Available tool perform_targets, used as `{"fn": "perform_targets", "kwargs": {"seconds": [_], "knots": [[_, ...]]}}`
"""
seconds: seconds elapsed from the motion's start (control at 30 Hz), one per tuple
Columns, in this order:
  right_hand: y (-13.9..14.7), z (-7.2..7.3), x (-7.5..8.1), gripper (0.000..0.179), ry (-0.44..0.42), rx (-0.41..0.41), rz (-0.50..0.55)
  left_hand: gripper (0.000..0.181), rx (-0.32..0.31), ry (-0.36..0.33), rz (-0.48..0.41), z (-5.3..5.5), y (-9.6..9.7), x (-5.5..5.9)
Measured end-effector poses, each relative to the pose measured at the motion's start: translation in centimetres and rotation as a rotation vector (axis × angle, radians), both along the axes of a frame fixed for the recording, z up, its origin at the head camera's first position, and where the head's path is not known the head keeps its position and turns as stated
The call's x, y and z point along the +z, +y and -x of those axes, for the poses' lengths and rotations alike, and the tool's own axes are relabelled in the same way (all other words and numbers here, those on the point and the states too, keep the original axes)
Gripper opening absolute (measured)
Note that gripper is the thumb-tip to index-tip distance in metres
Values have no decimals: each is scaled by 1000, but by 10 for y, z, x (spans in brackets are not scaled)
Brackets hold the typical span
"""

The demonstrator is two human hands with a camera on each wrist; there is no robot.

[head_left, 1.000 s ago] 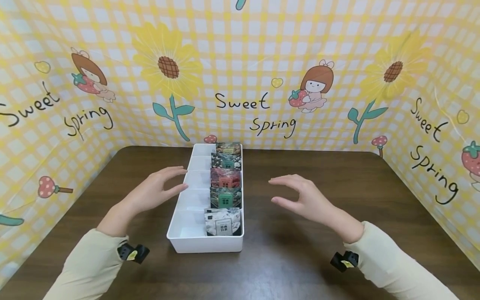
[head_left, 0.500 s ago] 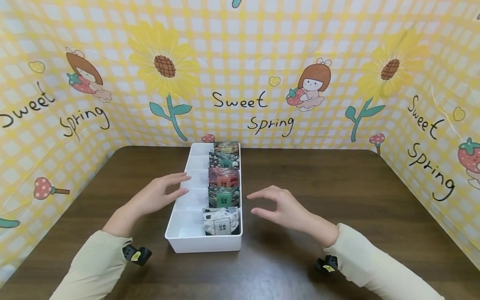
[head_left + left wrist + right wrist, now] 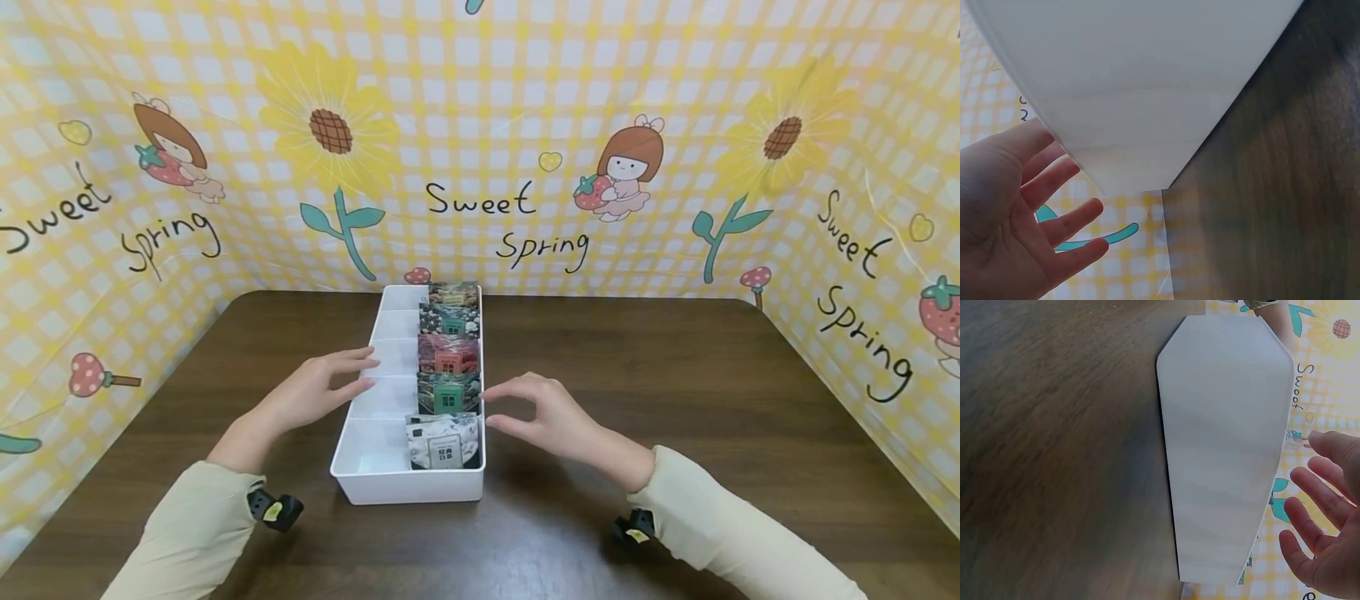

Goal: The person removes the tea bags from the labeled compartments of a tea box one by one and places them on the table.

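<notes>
A long white divided box [image 3: 408,490] stands on the table, one compartment behind another. Tea-like sachets fill the right side of each compartment: a white one [image 3: 444,450] in front, then green [image 3: 448,397], red [image 3: 447,355], dark with white flowers [image 3: 452,320], and a multicoloured one [image 3: 453,294] at the back. My left hand [image 3: 303,392] is at the box's left rim, its fingertips over the edge and its fingers loosely spread. Beside the right rim is my right hand [image 3: 551,417], its index fingertip close to the green sachet; contact is unclear. Neither hand holds anything.
The dark wooden table [image 3: 675,358] extends on both sides of the box. A yellow checked cloth [image 3: 480,100] with printed sunflowers and lettering hangs behind and along both sides. Small black cameras are strapped at the left sleeve [image 3: 180,533] and the right sleeve [image 3: 735,525].
My right hand has moved left across the table up to the box's right rim. The left hand has shifted only slightly, and the box and sachets stay in place.
</notes>
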State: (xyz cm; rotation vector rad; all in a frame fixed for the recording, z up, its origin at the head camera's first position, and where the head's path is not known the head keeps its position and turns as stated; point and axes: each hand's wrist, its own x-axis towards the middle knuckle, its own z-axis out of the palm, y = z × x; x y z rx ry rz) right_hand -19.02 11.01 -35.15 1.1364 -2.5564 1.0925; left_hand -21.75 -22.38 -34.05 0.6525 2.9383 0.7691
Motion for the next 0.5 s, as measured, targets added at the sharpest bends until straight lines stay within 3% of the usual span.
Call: {"fn": "perform_targets", "kwargs": {"seconds": [0.5], "knots": [[-14,2,-6,23,-11,10,7,38,11,-14,-9,0,1,0]]}}
